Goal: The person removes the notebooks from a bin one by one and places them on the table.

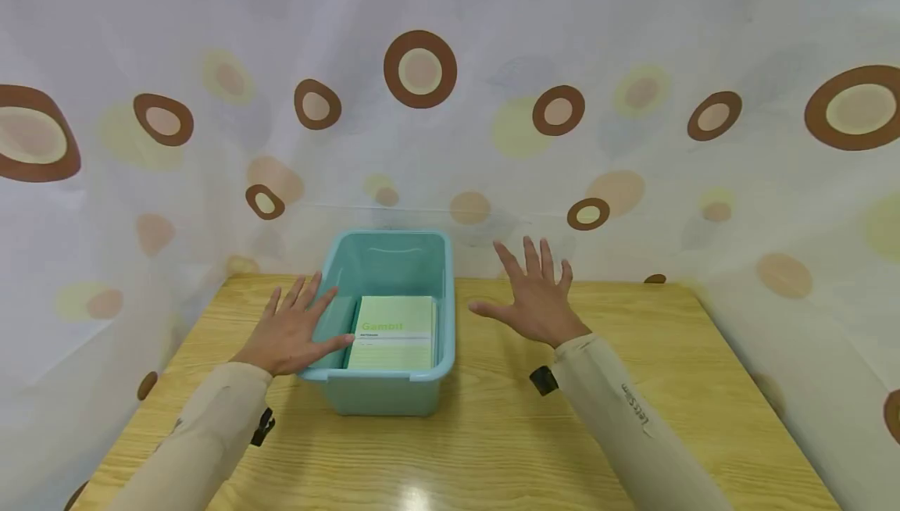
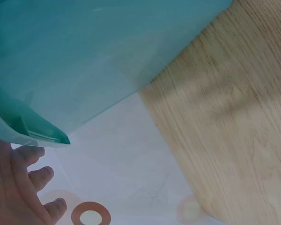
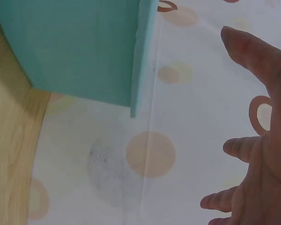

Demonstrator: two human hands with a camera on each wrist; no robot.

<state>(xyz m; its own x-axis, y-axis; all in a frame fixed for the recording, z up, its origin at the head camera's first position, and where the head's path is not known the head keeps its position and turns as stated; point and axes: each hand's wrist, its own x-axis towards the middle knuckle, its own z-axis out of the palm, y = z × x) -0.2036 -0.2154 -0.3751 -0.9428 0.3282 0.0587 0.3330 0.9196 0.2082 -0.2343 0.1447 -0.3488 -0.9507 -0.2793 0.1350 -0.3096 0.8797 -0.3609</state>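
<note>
A light blue plastic bin [image 1: 383,395] stands left of centre on the table. Inside it lies a pale green notebook [image 1: 394,314] marked "Gambit", apparently on top of others. My left hand [image 1: 287,333] is spread over the bin's left edge, its thumb reaching across the opening toward the notebook. Whether that hand touches the rim, I cannot tell. To the right of the bin, my right hand [image 1: 537,300] is held with fingers spread, apart from the bin and holding nothing. In the right wrist view the bin's side [image 3: 79,47] is seen beyond the spread fingers [image 3: 253,51].
The wooden table [image 1: 492,448] reaches back to a white curtain [image 1: 492,167] patterned with brown and beige ovals, which also hangs along both sides. Black straps [image 1: 544,380] sit at the wrists, under beige sleeves [image 1: 626,409].
</note>
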